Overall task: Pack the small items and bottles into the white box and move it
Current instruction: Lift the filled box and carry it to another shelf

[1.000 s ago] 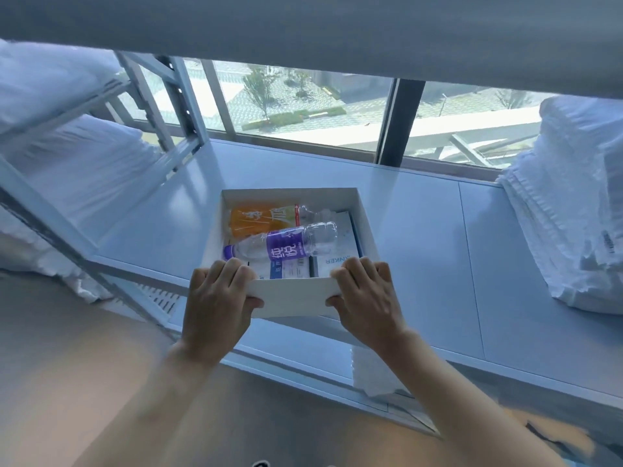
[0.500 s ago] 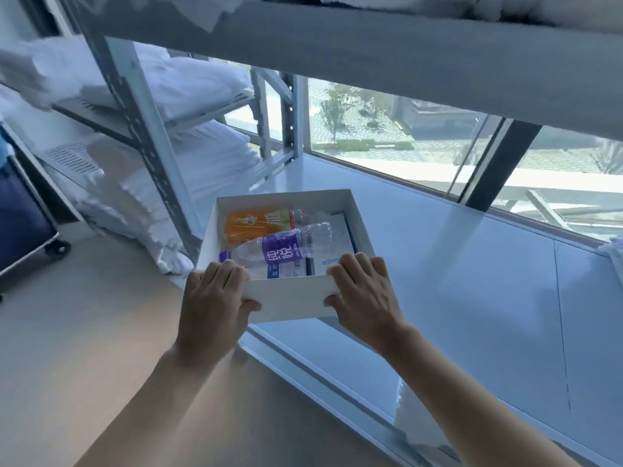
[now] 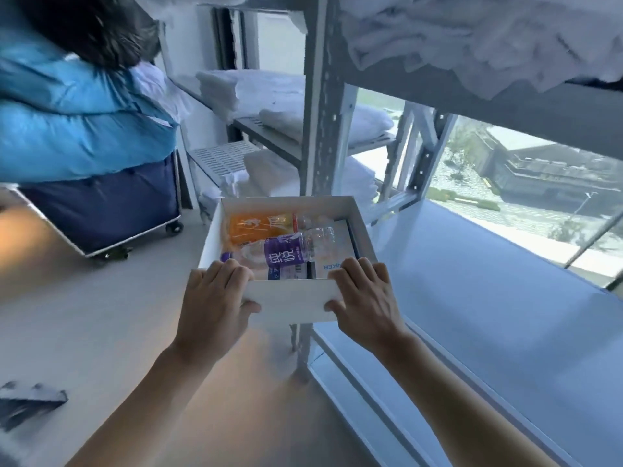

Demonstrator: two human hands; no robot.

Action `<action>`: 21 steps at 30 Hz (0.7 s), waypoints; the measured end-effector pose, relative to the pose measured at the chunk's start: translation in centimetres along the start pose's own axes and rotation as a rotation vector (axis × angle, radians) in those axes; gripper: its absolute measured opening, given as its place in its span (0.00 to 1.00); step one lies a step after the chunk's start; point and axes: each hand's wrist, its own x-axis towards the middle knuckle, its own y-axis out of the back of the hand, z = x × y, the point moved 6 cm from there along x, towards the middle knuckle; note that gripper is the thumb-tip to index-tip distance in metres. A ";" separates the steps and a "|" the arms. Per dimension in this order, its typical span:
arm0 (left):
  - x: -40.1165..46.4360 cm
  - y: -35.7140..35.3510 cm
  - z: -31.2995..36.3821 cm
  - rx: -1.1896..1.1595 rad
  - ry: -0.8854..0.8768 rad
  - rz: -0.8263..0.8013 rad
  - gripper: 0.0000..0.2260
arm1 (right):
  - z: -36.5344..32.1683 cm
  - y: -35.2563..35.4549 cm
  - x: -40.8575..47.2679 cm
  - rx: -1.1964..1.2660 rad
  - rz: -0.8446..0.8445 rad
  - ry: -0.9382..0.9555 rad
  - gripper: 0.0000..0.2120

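Observation:
I carry the white box (image 3: 290, 301) in the air in front of me, off the shelf. My left hand (image 3: 212, 305) grips its near left corner, fingers over the rim and thumb on the front wall. My right hand (image 3: 367, 298) grips the near right corner the same way. Inside lie a clear bottle with a purple label (image 3: 286, 252), an orange-labelled bottle (image 3: 259, 227) behind it, and flat white packets (image 3: 333, 261) underneath.
The white shelf surface (image 3: 472, 315) runs along the window at right. A grey shelf post (image 3: 320, 129) stands right behind the box, with folded white linen (image 3: 253, 92) on racks. A blue laundry cart (image 3: 97, 210) on wheels stands at left on the floor.
The box has been lifted off the shelf and swung left, away from the window. My view turned left with it, bringing the linen racks and the blue cart into sight. Both hands keep their grip.

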 end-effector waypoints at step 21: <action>-18.4 14.8 -21.9 0.457 0.681 0.061 0.28 | -29.9 -13.6 17.2 0.483 0.018 0.628 0.26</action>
